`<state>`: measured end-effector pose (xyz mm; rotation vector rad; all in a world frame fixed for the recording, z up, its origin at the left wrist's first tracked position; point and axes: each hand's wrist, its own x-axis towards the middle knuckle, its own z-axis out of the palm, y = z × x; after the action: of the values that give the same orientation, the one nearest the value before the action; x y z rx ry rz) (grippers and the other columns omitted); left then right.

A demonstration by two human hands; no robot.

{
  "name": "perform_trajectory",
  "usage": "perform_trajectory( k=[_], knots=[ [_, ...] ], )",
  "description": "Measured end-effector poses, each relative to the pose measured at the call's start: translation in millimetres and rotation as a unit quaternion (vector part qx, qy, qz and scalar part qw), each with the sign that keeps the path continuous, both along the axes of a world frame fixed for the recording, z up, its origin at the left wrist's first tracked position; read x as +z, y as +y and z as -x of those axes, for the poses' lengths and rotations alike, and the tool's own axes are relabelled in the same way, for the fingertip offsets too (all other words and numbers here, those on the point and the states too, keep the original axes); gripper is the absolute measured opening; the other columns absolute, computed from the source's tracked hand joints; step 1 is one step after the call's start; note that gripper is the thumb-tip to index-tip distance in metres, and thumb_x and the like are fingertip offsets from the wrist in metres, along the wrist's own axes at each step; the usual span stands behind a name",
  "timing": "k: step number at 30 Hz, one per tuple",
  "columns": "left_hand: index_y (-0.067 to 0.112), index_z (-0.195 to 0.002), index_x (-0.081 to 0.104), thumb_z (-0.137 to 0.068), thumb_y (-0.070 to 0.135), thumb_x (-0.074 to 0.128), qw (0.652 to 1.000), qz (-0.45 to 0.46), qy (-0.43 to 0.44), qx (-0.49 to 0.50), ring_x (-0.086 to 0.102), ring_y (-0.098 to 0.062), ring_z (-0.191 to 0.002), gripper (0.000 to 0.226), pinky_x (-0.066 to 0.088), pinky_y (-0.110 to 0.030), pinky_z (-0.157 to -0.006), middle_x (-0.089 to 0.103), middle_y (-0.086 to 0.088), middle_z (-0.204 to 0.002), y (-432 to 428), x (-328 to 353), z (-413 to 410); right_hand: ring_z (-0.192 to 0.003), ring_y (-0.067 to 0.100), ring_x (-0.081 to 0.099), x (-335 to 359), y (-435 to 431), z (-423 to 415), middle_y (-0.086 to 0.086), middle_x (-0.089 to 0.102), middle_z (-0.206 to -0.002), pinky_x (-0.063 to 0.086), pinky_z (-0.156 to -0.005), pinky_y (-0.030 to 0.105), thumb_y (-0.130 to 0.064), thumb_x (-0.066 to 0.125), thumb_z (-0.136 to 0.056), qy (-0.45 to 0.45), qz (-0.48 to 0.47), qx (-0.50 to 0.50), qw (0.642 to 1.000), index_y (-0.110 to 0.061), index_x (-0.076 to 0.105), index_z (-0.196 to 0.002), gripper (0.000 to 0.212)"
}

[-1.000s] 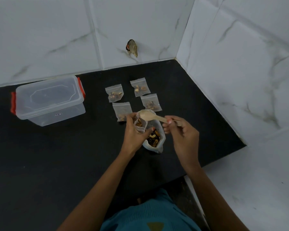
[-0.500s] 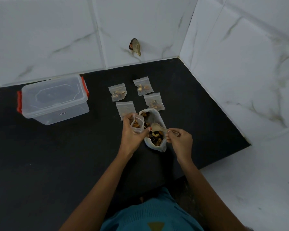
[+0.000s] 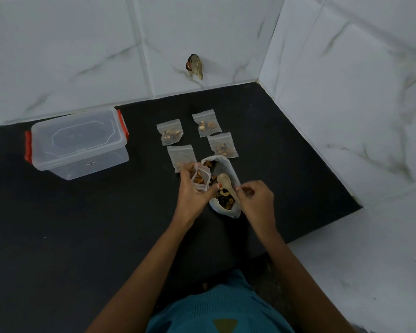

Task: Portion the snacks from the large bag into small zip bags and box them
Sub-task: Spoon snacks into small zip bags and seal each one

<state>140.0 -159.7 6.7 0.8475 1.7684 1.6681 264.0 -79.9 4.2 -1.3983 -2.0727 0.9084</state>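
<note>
A large white bag of mixed snacks [image 3: 227, 164] lies open on the black counter [image 3: 82, 236]. My left hand [image 3: 193, 193] grips a small zip bag [image 3: 201, 179] with some snacks in it, held open right beside the large bag. My right hand [image 3: 256, 198] pinches the handle of a wooden spoon [image 3: 225, 182], whose bowl rests over the snacks in the large bag. Several small zip bags with snacks lie flat behind: one at the far left [image 3: 169, 132], one at the far right [image 3: 207, 122], one nearer right [image 3: 222, 145], one nearer left [image 3: 181, 156].
A clear plastic box [image 3: 78, 143] with red clips and its lid on stands at the left by the wall. White marble tiles [image 3: 346, 92] close the back and right. The counter's front edge drops off at the lower right. A broken spot [image 3: 195, 66] marks the back wall.
The spoon has come down from above the small bag into the large bag's mouth. My left hand keeps holding the small bag in place.
</note>
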Motion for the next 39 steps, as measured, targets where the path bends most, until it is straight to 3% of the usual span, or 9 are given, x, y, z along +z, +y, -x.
perform_trajectory(
  k=[6, 11, 17, 20, 24, 29, 33, 36, 39],
  knots=[
    [0.023, -0.107, 0.036, -0.071, 0.009, 0.077, 1.0, -0.018, -0.007, -0.015, 0.052, 0.014, -0.089, 0.056, 0.044, -0.007, -0.075, 0.047, 0.012, -0.101, 3.0, 4.7, -3.1, -0.082, -0.005, 0.053, 49.5, -20.8, 16.6, -0.009, 0.051, -0.089, 0.042, -0.07, 0.005, -0.011, 0.07, -0.079, 0.154, -0.04, 0.12, 0.98, -0.014, 0.067, -0.085, 0.007],
    [0.026, -0.109, 0.031, -0.078, -0.002, 0.066, 1.0, 0.0, -0.004, -0.025, 0.049, 0.002, -0.096, 0.055, 0.044, -0.005, -0.076, 0.042, 0.015, -0.104, 3.7, 13.1, -1.8, -0.097, 0.001, 0.028, 57.5, -20.5, 28.8, -0.007, 0.033, -0.101, 0.032, -0.07, 0.004, -0.028, 0.066, -0.083, -0.065, -0.074, 0.228, 0.969, -0.018, 0.067, -0.108, 0.028],
    [0.023, -0.116, 0.035, -0.07, 0.004, 0.078, 0.996, -0.003, -0.009, -0.086, 0.05, -0.01, -0.112, 0.065, 0.049, -0.013, -0.077, 0.045, -0.003, -0.123, -1.8, 25.5, 14.2, -0.094, 0.0, 0.048, 66.0, -2.5, 26.0, -0.009, 0.036, -0.11, 0.047, -0.084, 0.019, -0.014, 0.061, -0.087, -0.012, -0.079, 0.219, 0.972, -0.009, 0.066, -0.101, 0.016],
    [0.031, -0.103, 0.053, -0.081, 0.009, 0.067, 0.996, -0.012, 0.003, -0.083, 0.055, -0.012, -0.112, 0.035, 0.047, -0.031, -0.093, 0.058, 0.005, -0.112, -6.5, 34.8, 28.4, -0.094, -0.005, 0.045, 70.8, 9.3, 21.7, -0.003, 0.043, -0.112, 0.04, -0.083, 0.005, -0.006, 0.058, -0.087, 0.009, -0.102, 0.219, 0.97, -0.007, 0.066, -0.098, 0.014],
    [0.026, -0.083, 0.062, -0.087, 0.003, 0.056, 0.999, -0.033, 0.02, -0.032, 0.061, 0.004, -0.086, 0.024, 0.052, -0.019, -0.08, 0.063, 0.011, -0.089, -5.7, 47.5, 37.0, -0.091, -0.007, 0.047, 76.3, 16.6, 21.7, 0.001, 0.049, -0.105, 0.036, -0.084, 0.001, 0.001, 0.059, -0.084, 0.033, -0.111, 0.257, 0.959, -0.005, 0.066, -0.094, 0.013],
    [0.023, -0.084, 0.063, -0.086, 0.004, 0.058, 0.998, -0.052, 0.025, 0.008, 0.06, 0.003, -0.085, 0.02, 0.048, -0.013, -0.078, 0.063, 0.008, -0.088, -2.2, 50.3, 35.3, -0.088, 0.001, 0.05, 84.0, 12.5, 24.1, -0.005, 0.048, -0.099, 0.043, -0.077, 0.005, -0.012, 0.072, -0.076, 0.062, -0.024, 0.29, 0.955, -0.009, 0.061, -0.082, 0.013],
    [0.024, -0.08, 0.065, -0.086, 0.006, 0.059, 0.998, -0.05, -0.005, -0.025, 0.061, 0.004, -0.081, 0.019, 0.049, -0.014, -0.075, 0.067, 0.016, -0.078, -2.3, 57.0, 29.0, -0.082, 0.004, 0.054, 85.6, 13.7, 29.0, 0.004, 0.057, -0.096, 0.044, -0.072, 0.006, -0.006, 0.069, -0.078, 0.092, -0.067, 0.198, 0.974, -0.005, 0.061, -0.085, 0.011],
    [0.025, -0.08, 0.066, -0.086, 0.007, 0.06, 0.998, -0.068, -0.014, 0.001, 0.063, 0.002, -0.08, 0.02, 0.05, -0.015, -0.072, 0.068, 0.016, -0.076, -2.8, 60.2, 30.0, -0.083, 0.012, 0.062, 93.8, 14.5, 28.2, 0.004, 0.064, -0.091, 0.051, -0.073, 0.018, -0.006, 0.069, -0.078, 0.137, 0.041, 0.221, 0.965, -0.016, 0.057, -0.077, 0.015],
    [0.023, -0.081, 0.066, -0.086, 0.008, 0.061, 0.997, -0.066, -0.023, 0.02, 0.064, 0.002, -0.078, 0.017, 0.049, -0.013, -0.07, 0.067, 0.009, -0.081, -2.2, 63.0, 31.1, -0.081, 0.002, 0.064, 97.1, 14.3, 28.7, -0.006, 0.064, -0.084, 0.054, -0.073, 0.018, -0.004, 0.068, -0.079, 0.165, 0.053, 0.207, 0.963, -0.023, 0.057, -0.082, 0.022]
  ],
)
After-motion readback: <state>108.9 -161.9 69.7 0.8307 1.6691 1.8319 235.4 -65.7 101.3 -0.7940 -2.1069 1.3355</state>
